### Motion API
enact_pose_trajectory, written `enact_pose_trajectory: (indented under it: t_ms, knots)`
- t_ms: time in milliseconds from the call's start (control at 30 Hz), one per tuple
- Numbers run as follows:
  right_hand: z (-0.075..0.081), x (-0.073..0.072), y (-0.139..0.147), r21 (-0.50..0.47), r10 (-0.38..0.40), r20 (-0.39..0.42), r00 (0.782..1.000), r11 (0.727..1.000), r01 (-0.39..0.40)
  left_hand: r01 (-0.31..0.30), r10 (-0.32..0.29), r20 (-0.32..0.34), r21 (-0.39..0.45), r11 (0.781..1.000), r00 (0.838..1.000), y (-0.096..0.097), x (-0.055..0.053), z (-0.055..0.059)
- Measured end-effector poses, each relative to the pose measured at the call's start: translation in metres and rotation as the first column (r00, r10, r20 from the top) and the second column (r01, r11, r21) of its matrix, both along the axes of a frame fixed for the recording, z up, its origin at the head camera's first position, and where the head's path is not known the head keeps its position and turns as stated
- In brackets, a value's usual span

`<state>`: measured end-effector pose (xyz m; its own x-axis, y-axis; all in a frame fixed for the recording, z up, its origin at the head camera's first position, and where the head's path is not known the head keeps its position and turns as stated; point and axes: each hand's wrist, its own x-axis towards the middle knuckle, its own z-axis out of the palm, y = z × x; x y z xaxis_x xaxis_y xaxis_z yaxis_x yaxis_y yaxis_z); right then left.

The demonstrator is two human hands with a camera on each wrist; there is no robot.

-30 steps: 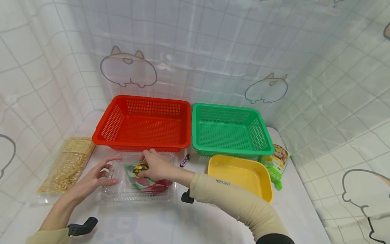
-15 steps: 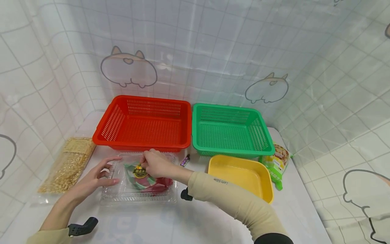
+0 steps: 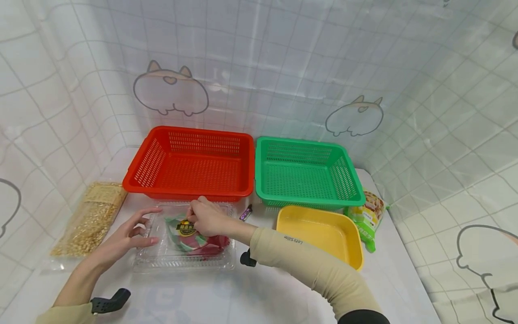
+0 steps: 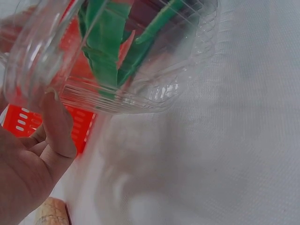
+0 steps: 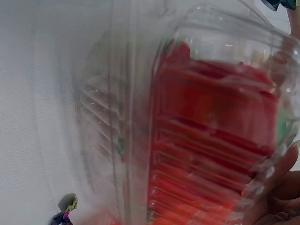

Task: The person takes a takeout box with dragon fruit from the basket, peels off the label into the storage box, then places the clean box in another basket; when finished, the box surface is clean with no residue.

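A clear plastic clamshell box [image 3: 154,252] with a black-and-yellow round label [image 3: 186,228] lies in front of the red basket. Inside it shows a red dragon fruit [image 5: 215,108] with green scale-like tips [image 4: 103,42]. My left hand [image 3: 121,238] is at the box's left edge, thumb and fingers spread apart and touching the box. Over the lid, beside the label, my right hand [image 3: 210,220] rests with its fingers curled. The fingertips of the right hand are hidden in the head view; the right wrist view shows only part of that hand.
Behind the box stand a red basket [image 3: 202,177] and a green basket [image 3: 299,182]. A yellow tray [image 3: 319,229] sits to the right, with a green snack bag [image 3: 368,213] beyond it. A small purple-wrapped candy [image 3: 245,213] and a bag of beans [image 3: 91,220] flank the box.
My right hand's fingers, earlier spread over the label, have drawn together into a curl and uncovered more of it. The left hand and the box stay where they were.
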<state>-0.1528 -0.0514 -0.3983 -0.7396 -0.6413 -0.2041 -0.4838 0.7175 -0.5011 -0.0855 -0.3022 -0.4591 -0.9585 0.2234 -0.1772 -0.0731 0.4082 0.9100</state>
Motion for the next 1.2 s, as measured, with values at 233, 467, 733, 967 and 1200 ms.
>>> enact_pose_trajectory:
  t_ms: [233,467,733,967,1200]
  knots:
    - [-0.003,-0.004,0.003,-0.056,-0.006,0.048,0.999,0.998,0.009,0.002,-0.002,-0.007,0.011,1.0,1.0,0.0,0.0,-0.001]
    - [-0.004,-0.003,0.005,-0.154,-0.032,0.155,0.987,0.987,0.056,-0.009,0.009,0.022,-0.006,1.0,1.0,0.001,-0.002,0.0]
    - [-0.007,-0.002,0.008,-0.223,-0.053,0.246,0.968,0.969,0.11,-0.01,0.01,0.037,-0.011,1.0,0.999,0.002,-0.002,0.0]
    - [-0.009,-0.003,0.012,-0.276,-0.05,0.322,0.946,0.95,0.144,-0.008,0.009,0.043,-0.011,1.0,0.999,0.002,-0.003,0.001]
    - [-0.008,-0.006,0.017,-0.33,-0.024,0.425,0.905,0.927,0.18,-0.006,0.006,0.041,-0.013,1.0,0.999,0.002,-0.002,0.001]
